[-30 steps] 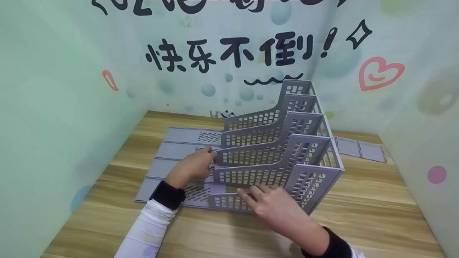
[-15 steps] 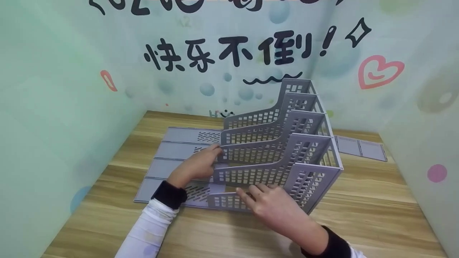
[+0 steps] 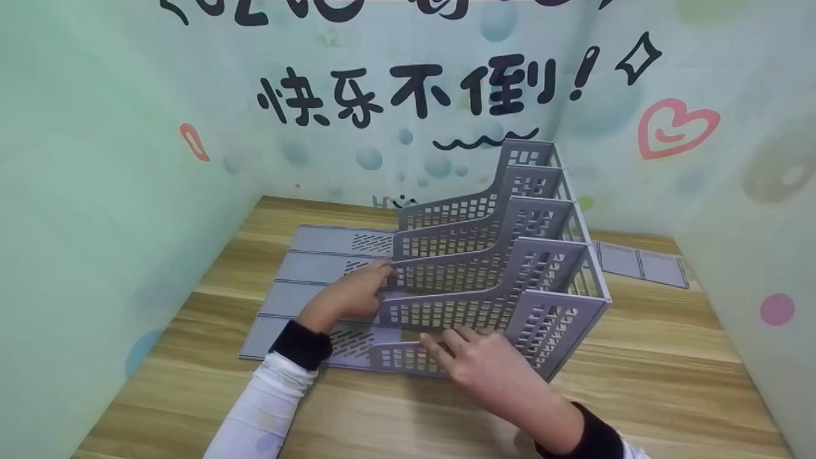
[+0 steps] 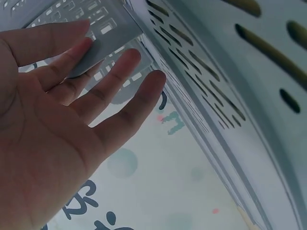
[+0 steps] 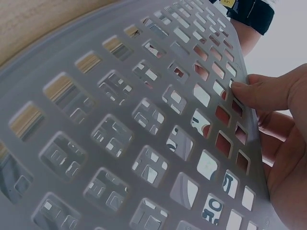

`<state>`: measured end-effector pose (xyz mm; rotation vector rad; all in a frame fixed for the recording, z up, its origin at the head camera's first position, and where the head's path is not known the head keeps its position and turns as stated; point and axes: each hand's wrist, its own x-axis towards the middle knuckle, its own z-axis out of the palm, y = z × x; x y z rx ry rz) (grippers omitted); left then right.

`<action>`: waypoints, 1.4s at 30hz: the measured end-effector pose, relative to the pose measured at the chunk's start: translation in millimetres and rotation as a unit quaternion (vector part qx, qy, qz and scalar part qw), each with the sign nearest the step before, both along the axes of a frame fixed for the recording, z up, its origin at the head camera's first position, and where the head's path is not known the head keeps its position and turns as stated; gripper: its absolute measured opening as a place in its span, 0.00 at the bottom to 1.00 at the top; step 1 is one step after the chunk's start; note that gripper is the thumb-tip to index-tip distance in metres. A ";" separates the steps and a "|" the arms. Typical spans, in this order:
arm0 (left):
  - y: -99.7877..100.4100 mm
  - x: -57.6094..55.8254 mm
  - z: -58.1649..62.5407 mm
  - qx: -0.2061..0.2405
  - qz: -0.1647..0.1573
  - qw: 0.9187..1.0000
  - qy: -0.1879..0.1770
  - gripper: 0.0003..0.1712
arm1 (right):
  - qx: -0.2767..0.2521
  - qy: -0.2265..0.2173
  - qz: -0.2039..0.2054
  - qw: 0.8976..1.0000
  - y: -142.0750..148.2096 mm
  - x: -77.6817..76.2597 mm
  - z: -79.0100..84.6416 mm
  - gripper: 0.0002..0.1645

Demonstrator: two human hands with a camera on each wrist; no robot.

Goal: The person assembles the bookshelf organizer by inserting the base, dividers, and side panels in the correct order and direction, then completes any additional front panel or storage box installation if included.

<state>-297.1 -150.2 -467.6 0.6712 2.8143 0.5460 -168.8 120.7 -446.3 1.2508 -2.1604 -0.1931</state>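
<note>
A grey plastic file rack [image 3: 586, 325] with several upright perforated dividers stands on the wooden table, its tall backs to the right. My left hand [image 3: 349, 292] reaches between the dividers from the left. It pinches the low front corner of the middle divider [image 4: 117, 36], thumb on one face and fingers on the other. Along the upper edge of the nearest side panel [image 5: 115, 158] my right hand [image 3: 488, 366] keeps its grip. In the right wrist view, its thumb lies outside that panel and the fingers show through the holes behind it.
A flat grey slotted panel [image 3: 271, 338], in several strips, extends left from the rack across the table [image 3: 357, 414]. Behind the rack at right lies another flat grey panel [image 3: 663, 268]. Printed fabric walls [image 3: 701, 191] enclose the table at the back and sides.
Since one second ago my left hand has shifted slightly right and up, onto the middle divider's front corner. The right hand and the rack look nearly still.
</note>
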 end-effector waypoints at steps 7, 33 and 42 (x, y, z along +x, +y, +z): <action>-10.1 -5.6 9.3 -0.065 0.069 0.995 -0.038 0.33 | 0.010 0.004 -0.008 1.000 2.9 -0.2 1.7 0.25; 9.0 -107.6 -20.3 0.070 0.079 0.993 0.049 0.08 | 0.001 0.007 0.009 1.000 -1.1 -3.4 -2.5 0.22; 14.9 -107.3 -17.8 0.077 0.095 0.992 0.040 0.11 | -0.003 0.003 0.005 1.000 -0.9 -2.3 0.3 0.21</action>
